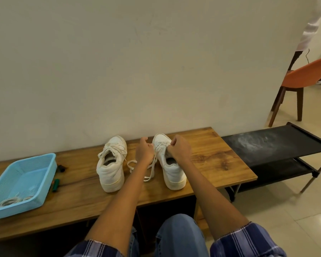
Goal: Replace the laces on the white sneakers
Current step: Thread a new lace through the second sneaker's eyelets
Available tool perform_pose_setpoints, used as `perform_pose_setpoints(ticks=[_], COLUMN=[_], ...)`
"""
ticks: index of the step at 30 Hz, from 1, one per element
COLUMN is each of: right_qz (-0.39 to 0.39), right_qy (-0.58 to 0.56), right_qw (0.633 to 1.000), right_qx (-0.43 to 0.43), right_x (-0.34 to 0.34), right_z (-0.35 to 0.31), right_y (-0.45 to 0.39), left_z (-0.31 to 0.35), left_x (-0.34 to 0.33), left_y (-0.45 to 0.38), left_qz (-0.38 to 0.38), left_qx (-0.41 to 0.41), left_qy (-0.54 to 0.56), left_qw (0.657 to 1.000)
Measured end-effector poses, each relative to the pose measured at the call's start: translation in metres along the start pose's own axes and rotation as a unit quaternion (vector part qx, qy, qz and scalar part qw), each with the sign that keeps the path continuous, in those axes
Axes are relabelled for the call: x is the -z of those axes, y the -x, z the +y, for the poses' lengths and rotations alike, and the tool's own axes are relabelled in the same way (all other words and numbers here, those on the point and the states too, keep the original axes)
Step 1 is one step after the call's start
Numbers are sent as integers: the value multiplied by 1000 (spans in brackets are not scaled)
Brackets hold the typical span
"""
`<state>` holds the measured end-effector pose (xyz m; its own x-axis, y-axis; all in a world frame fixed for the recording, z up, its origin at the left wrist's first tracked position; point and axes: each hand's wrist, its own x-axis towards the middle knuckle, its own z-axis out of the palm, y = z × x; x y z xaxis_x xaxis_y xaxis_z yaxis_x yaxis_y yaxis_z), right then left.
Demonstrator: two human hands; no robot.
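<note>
Head view: we have both white sneakers on the counter [208, 164], heels toward us, toes at the back edge by the wall, which puts the eyelets within reach. Left sneaker [112, 164] sits untouched, old lace threaded. Right sneaker [171, 162] is the one we work on. Our left hand [144, 149] and right hand [178, 148] are curled over its eyelet rows, each apparently pinching the lace [150, 171]; the exact pinch is too small to confirm. Loose lace ends trail on the counter between the shoes, so we judge it's being pulled out. Blue basket [44, 164] near the left end holds coiled whitish laces [13, 199], likely the replacements, in its near corner.
</note>
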<state>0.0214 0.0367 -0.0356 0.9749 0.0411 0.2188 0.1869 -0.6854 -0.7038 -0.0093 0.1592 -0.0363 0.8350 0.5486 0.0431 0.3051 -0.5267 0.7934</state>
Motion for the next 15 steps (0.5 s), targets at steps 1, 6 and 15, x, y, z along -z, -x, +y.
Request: perform_pose_setpoints(ticks=[1,6,15], right_qz=[2,5,-14], right_qy=[2,9,6], right_qw=[1000,1000,1000], right_qx=[3,6,-2], right_x=[0,-1,0], right_z=[0,0,1], right_y=[0,0,-1], left_z=[-2,-8,16], left_x=[-2,-13,45], left_y=[0,-5,-15], left_qz=[-25,-102,47], left_qx=[-19,-116,132], left_qy=[22,-23,442], left_qw=[999,988,886])
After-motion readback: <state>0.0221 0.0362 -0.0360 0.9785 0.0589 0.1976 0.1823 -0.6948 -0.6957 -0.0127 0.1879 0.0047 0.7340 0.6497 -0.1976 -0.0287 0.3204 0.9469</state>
